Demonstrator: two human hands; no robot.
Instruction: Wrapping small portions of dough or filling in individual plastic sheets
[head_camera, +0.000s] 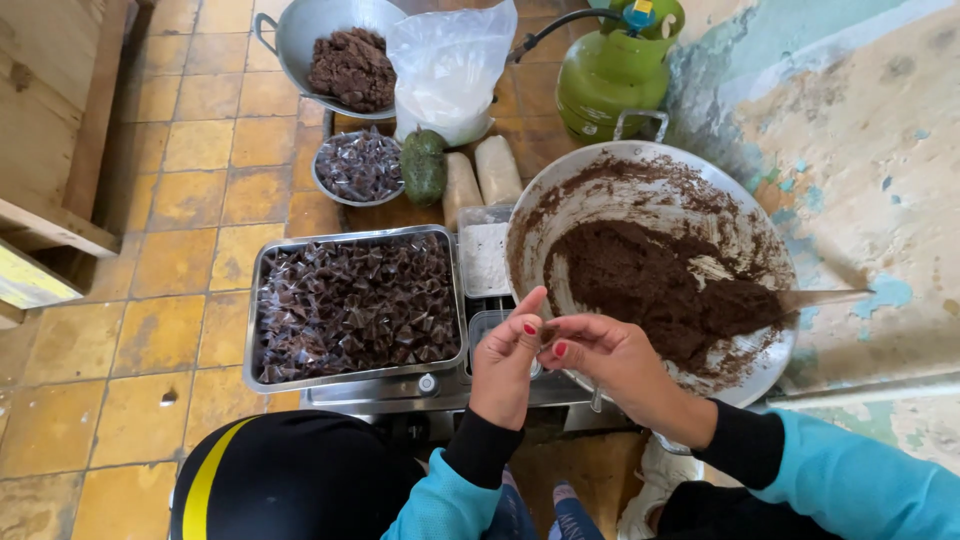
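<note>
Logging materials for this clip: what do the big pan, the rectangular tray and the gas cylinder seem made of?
Big pan: dull grey metal, probably aluminium, smeared brown. Rectangular tray: shiny, likely stainless steel, with a reflective rolled rim. Gas cylinder: green-painted metal, glossy, presumably steel.

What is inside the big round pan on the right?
The big round pan holds a mound of dark brown paste, with smears up its walls and a flat blade stuck into it. The right hand and left hand cover its near rim.
</note>
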